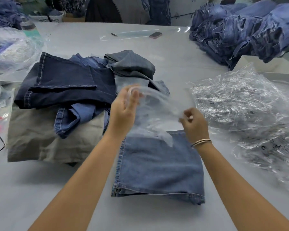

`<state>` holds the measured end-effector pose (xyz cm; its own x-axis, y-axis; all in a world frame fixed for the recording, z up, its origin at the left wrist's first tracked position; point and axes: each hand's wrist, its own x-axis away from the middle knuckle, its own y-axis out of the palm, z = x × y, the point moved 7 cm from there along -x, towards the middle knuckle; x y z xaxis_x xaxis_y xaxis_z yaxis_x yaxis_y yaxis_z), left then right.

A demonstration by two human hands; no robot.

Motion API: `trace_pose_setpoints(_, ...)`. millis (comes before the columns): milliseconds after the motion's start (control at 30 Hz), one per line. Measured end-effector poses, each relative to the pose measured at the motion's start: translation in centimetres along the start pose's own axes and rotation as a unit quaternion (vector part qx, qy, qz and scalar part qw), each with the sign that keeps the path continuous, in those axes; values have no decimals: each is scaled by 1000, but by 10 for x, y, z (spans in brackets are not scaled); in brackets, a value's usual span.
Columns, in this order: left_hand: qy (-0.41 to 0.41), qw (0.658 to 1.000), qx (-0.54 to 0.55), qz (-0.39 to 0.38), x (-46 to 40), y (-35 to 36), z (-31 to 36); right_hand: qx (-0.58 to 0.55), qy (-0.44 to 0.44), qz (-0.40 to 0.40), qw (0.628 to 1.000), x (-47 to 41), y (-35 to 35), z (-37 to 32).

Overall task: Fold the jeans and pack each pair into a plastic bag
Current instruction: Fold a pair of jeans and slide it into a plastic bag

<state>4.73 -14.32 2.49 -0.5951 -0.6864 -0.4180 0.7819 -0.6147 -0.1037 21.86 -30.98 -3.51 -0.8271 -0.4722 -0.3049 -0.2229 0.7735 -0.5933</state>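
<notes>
Opening clear plastic bag (157, 110) above folded blue jeans (158, 165) lying on table (40, 189), left hand (122, 110) fingers spread at its mouth, right hand (194, 124) fingers pinching its edge; next probably needing mouth wide enough for jeans.

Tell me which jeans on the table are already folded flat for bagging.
The mid-blue folded jeans right in front of the person, under the hands. The dark navy pair and the grey pair lie loosely heaped to the left.
</notes>
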Motion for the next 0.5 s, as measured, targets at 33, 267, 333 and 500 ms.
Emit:
trace_pose_setpoints(33, 78, 997, -9, 12, -6, -4, 24, -87, -27, 22, 996, -5, -4, -14)
trace_pose_setpoints(267, 365, 892, -231, -133, 7, 34, 57, -191, -18, -65, 979, -14, 12, 0)
trace_pose_setpoints(333, 244, 900, -284, -223, 24, 44, -6, -124, 141, -60, 980, 5, 18, 60)
trace_pose_setpoints(500, 20, 853, -343, -393, 102, 63, -137, 45, 429, -141, 891, 95, 15, 181)
